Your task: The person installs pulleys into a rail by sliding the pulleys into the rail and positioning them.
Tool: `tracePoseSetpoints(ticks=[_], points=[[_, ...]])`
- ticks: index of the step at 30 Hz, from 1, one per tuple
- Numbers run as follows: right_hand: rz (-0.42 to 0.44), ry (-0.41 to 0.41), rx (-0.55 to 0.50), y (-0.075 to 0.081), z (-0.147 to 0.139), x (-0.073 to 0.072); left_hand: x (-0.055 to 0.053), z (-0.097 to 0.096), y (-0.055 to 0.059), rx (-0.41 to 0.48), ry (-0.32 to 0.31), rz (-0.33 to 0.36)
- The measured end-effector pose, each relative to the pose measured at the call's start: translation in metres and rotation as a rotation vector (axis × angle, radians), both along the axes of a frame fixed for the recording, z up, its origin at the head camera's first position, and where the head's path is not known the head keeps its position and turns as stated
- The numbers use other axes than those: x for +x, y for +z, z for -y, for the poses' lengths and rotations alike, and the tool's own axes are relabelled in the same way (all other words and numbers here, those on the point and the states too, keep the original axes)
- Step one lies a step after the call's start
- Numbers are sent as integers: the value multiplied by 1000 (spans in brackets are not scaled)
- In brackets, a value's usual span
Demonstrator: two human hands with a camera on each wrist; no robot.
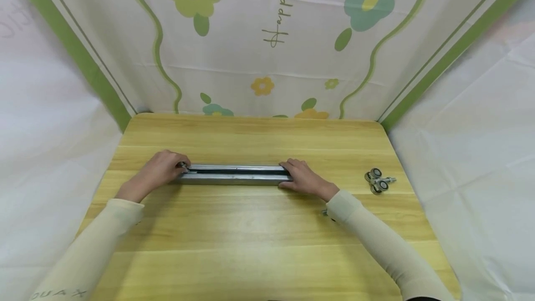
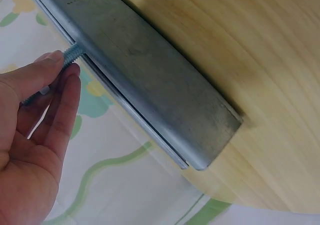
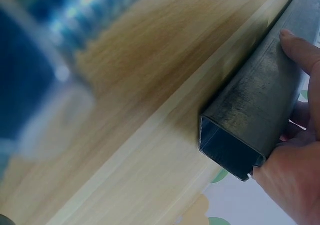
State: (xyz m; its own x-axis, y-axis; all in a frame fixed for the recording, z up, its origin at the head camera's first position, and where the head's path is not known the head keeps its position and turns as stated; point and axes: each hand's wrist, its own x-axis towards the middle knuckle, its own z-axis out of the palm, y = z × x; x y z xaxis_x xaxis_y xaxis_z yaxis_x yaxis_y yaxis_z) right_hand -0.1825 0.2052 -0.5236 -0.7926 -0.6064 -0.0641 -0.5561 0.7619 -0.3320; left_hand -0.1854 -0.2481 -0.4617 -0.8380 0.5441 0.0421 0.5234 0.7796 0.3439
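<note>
A grey metal channel rail [image 1: 231,179], slotted along its top, lies across the table. My left hand [image 1: 160,171] is at its left part. Thumb and fingers there pinch a threaded bolt [image 2: 73,55] that stands out of the slot; whatever it joins inside the rail is hidden. My right hand [image 1: 305,178] grips the rail near its right end, thumb on the near side and fingers on the far side. In the right wrist view the rail's hollow end [image 3: 232,152] shows, dark inside.
A roller trolley [image 1: 377,181] with several wheels and a bolt lies on the wooden table [image 1: 234,254] at the right. Another bolt [image 1: 324,212] pokes out beside my right sleeve; a blurred bolt [image 3: 85,20] looms close in the right wrist view. Patterned cloth [image 1: 234,50] hangs behind.
</note>
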Motion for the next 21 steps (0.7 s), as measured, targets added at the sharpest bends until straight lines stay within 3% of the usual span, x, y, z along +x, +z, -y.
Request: tracePoseSetpoints(ticks=[21], points=[[6, -1, -8, -1, 1, -1, 1, 29, 2, -4, 33, -6]])
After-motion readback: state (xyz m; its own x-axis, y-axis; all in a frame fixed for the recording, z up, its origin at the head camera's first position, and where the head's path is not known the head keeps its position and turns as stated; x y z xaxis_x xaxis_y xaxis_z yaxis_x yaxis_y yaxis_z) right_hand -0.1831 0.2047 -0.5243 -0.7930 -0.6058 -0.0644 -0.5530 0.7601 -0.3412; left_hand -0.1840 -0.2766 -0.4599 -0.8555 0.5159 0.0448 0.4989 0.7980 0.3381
